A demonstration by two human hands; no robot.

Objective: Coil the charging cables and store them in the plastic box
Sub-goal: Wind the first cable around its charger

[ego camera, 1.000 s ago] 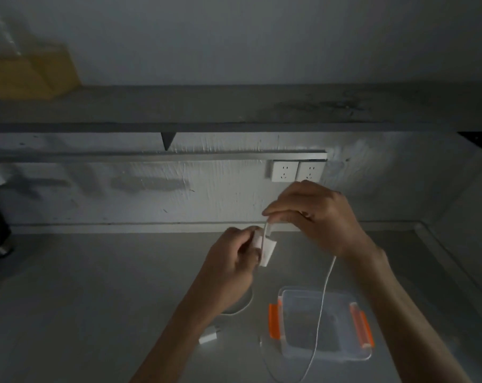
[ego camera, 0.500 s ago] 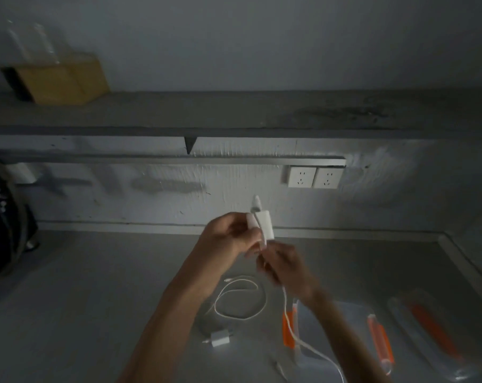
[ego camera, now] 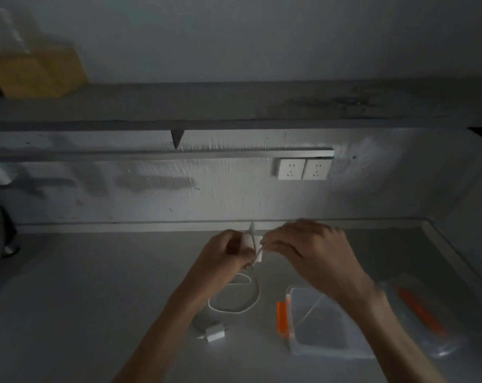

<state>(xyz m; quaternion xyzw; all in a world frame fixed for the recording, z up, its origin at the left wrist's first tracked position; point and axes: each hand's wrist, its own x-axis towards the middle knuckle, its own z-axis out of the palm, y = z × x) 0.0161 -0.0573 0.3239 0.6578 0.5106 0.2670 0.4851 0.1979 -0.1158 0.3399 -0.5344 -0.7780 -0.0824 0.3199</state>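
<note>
My left hand (ego camera: pixel 226 252) is closed around a white charger block (ego camera: pixel 251 241) held above the table. My right hand (ego camera: pixel 314 250) pinches the white cable (ego camera: pixel 259 251) beside that block, and the cable runs down under my right wrist toward the clear plastic box (ego camera: pixel 317 323) with an orange clip. A second white cable (ego camera: pixel 235 298) lies in a loose loop on the table below my hands. It leads to a small white plug adapter (ego camera: pixel 215 332).
The box's clear lid (ego camera: pixel 422 313) with an orange clip lies to the right of the box. Two wall sockets (ego camera: pixel 302 169) sit on the back wall under a shelf. A yellow box (ego camera: pixel 38 71) stands on the shelf at left.
My right hand has come up from below the charger block to its right side, level with my left hand. The view has shifted, with more of the box and lid showing.
</note>
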